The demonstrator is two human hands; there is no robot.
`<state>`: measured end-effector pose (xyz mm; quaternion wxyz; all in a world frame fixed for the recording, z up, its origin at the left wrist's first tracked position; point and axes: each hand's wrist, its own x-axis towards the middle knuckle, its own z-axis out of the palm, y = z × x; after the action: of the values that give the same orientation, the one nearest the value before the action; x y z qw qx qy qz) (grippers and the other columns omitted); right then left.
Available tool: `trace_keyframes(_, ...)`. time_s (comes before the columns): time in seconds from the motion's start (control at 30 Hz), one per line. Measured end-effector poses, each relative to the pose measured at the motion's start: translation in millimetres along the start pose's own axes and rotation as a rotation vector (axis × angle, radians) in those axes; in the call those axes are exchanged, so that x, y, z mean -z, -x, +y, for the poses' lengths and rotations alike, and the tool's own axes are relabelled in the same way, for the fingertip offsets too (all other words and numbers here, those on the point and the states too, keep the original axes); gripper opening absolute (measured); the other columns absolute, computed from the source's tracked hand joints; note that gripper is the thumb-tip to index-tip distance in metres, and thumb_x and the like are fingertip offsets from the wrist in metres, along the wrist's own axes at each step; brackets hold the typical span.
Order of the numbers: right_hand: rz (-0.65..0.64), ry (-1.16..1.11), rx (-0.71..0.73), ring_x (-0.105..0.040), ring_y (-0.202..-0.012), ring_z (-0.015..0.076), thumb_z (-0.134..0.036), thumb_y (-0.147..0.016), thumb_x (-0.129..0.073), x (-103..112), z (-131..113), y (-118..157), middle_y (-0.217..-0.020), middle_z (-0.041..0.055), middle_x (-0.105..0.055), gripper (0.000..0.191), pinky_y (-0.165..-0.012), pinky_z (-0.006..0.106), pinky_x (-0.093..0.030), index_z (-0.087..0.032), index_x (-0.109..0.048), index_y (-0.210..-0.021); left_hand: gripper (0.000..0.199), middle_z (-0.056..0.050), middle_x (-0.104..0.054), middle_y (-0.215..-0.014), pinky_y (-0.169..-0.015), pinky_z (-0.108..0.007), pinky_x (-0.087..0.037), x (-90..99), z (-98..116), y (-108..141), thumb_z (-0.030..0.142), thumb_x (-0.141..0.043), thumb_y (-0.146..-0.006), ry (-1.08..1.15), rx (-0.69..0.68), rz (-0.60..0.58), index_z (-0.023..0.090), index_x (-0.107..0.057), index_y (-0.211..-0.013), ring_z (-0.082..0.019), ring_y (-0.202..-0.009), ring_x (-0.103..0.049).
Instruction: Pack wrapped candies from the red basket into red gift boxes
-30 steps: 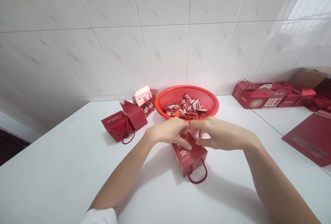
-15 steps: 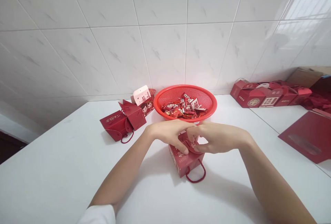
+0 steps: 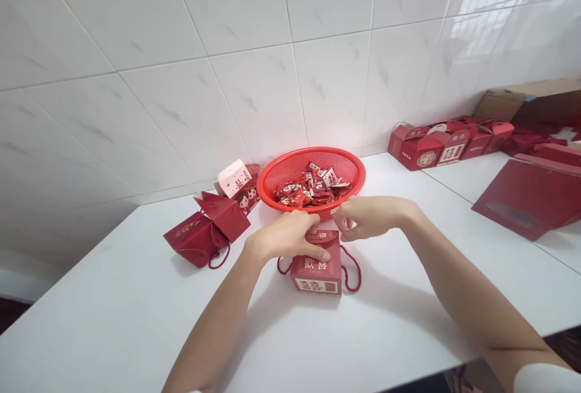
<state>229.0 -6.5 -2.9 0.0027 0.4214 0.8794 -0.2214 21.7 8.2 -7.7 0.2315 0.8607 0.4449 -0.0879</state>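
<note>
A small red gift box (image 3: 318,267) with dark red cord handles on both sides stands on the white table, its lettered front panel facing me. My left hand (image 3: 290,237) grips its top, thumb on the upper face and fingers at the back edge. Just off the box's upper right, my right hand (image 3: 363,217) has its fingers curled together; whether anything small is in them is hidden. Behind both hands sits a red plastic basket (image 3: 358,169) holding several wrapped sweets (image 3: 313,186).
Open red boxes (image 3: 195,238) and a pink-topped box (image 3: 233,178) lie left of the basket. Several red boxes (image 3: 451,146) line the wall at right, near a cardboard box (image 3: 499,104). A flat red piece (image 3: 521,196) lies at the right.
The box has turned so its lettered front faces me. My right hand has come off it, up and to its right, while my left hand stays on it. The camera view has tilted.
</note>
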Motion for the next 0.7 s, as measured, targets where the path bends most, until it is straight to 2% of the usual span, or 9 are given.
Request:
trace_keyframes(0.07,-0.086,0.04,-0.037,-0.051,-0.054,0.0113,-0.019,-0.081,-0.061,-1.8,0.9,-2.9,-0.067,0.0002,-0.066,0.016,-0.047,0.023,-0.031,-0.017,-0.064,-0.066,0.051,0.001,-0.051,-0.073,-0.051,-0.028,-0.026,-0.4,-0.5,-0.9,0.062,-0.073,-0.069,0.0,-0.006,-0.005,0.022,-0.041,-0.07,-0.016,-0.063,-0.045)
trace_keyframes(0.13,-0.131,0.007,-0.012,-0.054,-0.057,0.0111,-0.018,-0.081,-0.061,-5.1,4.4,-5.3,-0.069,0.0001,-0.067,0.016,-0.049,0.022,-0.033,-0.016,-0.066,-0.066,0.05,0.002,-0.048,-0.07,-0.05,-0.028,-0.025,-0.8,-0.9,-1.8,0.06,-0.073,-0.069,0.028,-0.012,-0.017,0.022,-0.04,-0.067,-0.015,-0.061,-0.043)
trace_keyframes(0.23,-0.199,-0.125,0.082,-0.061,-0.069,0.013,-0.012,-0.08,-0.063,-14.7,16.7,-7.7,-0.076,0.0015,-0.072,0.013,-0.059,0.021,-0.042,-0.014,-0.07,-0.069,0.048,0.003,-0.05,-0.07,-0.05,-0.027,-0.027,-0.7,-1.0,-2.2,0.056,-0.074,-0.069,0.082,-0.003,-0.043,0.021,-0.041,-0.067,-0.014,-0.062,-0.046)
trace_keyframes(0.33,-0.27,-0.308,0.199,-0.066,-0.078,0.014,-0.011,-0.082,-0.063,-28.5,33.0,-8.9,-0.083,0.0023,-0.075,0.013,-0.073,0.023,-0.048,-0.014,-0.076,-0.082,0.046,0.003,-0.052,-0.072,-0.051,-0.027,-0.03,-0.2,-0.9,-2.4,0.055,-0.074,-0.068,0.099,0.014,-0.057,0.022,-0.042,-0.069,-0.015,-0.065,-0.048)
trace_keyframes(0.4,-0.307,-0.446,0.262,-0.067,-0.083,0.0146,-0.019,-0.085,-0.066,-37.5,43.0,-8.5,-0.091,0.0042,-0.077,0.015,-0.081,0.025,-0.05,-0.014,-0.077,-0.093,0.046,0.003,-0.052,-0.073,-0.051,-0.027,-0.03,-0.3,-1.3,-2.8,0.054,-0.074,-0.068,0.105,0.013,-0.061,0.022,-0.042,-0.07,-0.015,-0.064,-0.048)
trace_keyframes(0.5,-0.36,-0.664,0.285,-0.07,-0.088,0.0174,-0.038,-0.084,-0.072,-46.5,54.5,-5.5,-0.096,0.0071,-0.078,0.03,-0.087,0.028,-0.053,-0.013,-0.077,-0.1,0.047,0.003,-0.051,-0.071,-0.052,-0.027,-0.03,-1.1,-2.7,-4.2,0.057,-0.073,-0.069,0.111,-0.006,-0.065,0.022,-0.041,-0.07,-0.015,-0.062,-0.046)
trace_keyframes(0.57,-0.351,-0.81,0.286,-0.071,-0.087,0.0184,-0.041,-0.079,-0.078,-48.3,59.8,-3.1,-0.094,0.0081,-0.078,0.035,-0.086,0.029,-0.054,-0.013,-0.077,-0.1,0.049,0.003,-0.05,-0.071,-0.052,-0.027,-0.029,-1.8,-3.4,-5.0,0.06,-0.072,-0.07,0.103,-0.02,-0.055,0.022,-0.041,-0.07,-0.015,-0.062,-0.045)
trace_keyframes(0.7,-0.183,-1.153,0.397,-0.072,-0.08,0.0171,-0.028,-0.075,-0.084,-43.8,60.9,-2.2,-0.09,0.0085,-0.078,0.033,-0.075,0.028,-0.056,-0.015,-0.076,-0.104,0.049,0.002,-0.051,-0.072,-0.053,-0.028,-0.029,-2.8,-3.0,-4.9,0.063,-0.071,-0.07,0.101,-0.016,-0.034,0.022,-0.044,-0.07,-0.015,-0.062,-0.045)
